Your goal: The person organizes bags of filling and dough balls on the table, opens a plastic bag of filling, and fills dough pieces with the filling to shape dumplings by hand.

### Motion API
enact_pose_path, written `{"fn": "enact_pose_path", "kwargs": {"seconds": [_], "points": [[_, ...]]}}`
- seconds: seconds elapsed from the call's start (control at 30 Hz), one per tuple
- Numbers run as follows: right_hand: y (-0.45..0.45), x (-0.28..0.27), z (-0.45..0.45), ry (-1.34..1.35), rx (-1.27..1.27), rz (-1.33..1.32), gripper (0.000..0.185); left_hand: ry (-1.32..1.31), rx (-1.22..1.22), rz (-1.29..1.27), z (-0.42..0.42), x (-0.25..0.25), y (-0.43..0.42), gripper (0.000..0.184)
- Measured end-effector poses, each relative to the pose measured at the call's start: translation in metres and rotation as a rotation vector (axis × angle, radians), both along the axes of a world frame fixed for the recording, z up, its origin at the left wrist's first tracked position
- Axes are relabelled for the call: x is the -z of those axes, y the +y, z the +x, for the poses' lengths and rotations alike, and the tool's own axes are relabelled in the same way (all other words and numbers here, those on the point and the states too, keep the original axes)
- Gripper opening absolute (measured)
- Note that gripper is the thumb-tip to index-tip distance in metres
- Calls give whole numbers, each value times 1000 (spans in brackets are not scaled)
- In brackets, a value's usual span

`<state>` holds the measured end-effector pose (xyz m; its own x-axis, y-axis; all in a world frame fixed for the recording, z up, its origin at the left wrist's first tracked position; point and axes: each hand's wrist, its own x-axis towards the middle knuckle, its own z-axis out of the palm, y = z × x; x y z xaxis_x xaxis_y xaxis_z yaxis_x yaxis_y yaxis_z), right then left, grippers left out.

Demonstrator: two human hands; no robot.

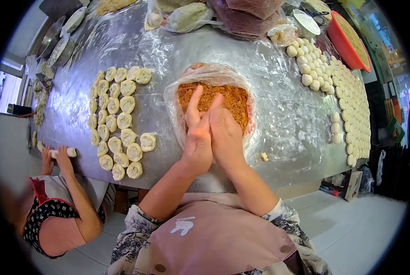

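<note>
My left hand (197,140) and my right hand (226,135) are pressed palm to palm above an open plastic bag (172,103). Whatever lies between the palms, if anything, is hidden. Crumbly orange-brown filling (228,94) fills the bag, right under my fingers. To the left, rows of flattened dough pieces (124,121) lie on the metal table, nearest to my left hand. A small yellowish crumb of dough (264,156) rests to the right of my right forearm.
Round dough balls (308,68) and rows of flatter dough rounds (354,110) cover the table's right side. A red basin (347,39) stands behind them. Plastic-wrapped bags (189,18) line the back. At the left, a co-worker's hands (63,158) rest on a dough roll (56,153).
</note>
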<state>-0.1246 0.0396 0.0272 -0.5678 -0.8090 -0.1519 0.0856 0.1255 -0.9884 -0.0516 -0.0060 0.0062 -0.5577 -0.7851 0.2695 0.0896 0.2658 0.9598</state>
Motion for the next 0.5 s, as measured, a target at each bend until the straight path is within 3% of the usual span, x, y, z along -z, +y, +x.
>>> {"fn": "enact_pose_path", "kwargs": {"seconds": [0.07,0.13,0.23,0.27,0.3,0.33,0.43,0.5], "points": [[1,4,-2,44,31,-34,35,-10,38,30,4,2,-3,97],[4,9,-6,102,51,-103,30,164,78,311,1,0,-8,103],[1,2,-5,445,102,-74,26,192,103,502,-3,-10,-8,97],[0,25,-5,570,2,-221,34,109,123,438,-3,-10,-7,94],[-1,26,-9,627,-4,-197,38,24,147,377,-3,-8,-6,91],[-3,26,-16,684,-10,-169,42,165,272,406,-3,-1,-9,82],[-12,29,-31,622,-2,29,58,96,254,561,-5,-4,10,63],[-14,25,-27,673,47,-106,66,152,159,628,-12,-5,9,53]]}}
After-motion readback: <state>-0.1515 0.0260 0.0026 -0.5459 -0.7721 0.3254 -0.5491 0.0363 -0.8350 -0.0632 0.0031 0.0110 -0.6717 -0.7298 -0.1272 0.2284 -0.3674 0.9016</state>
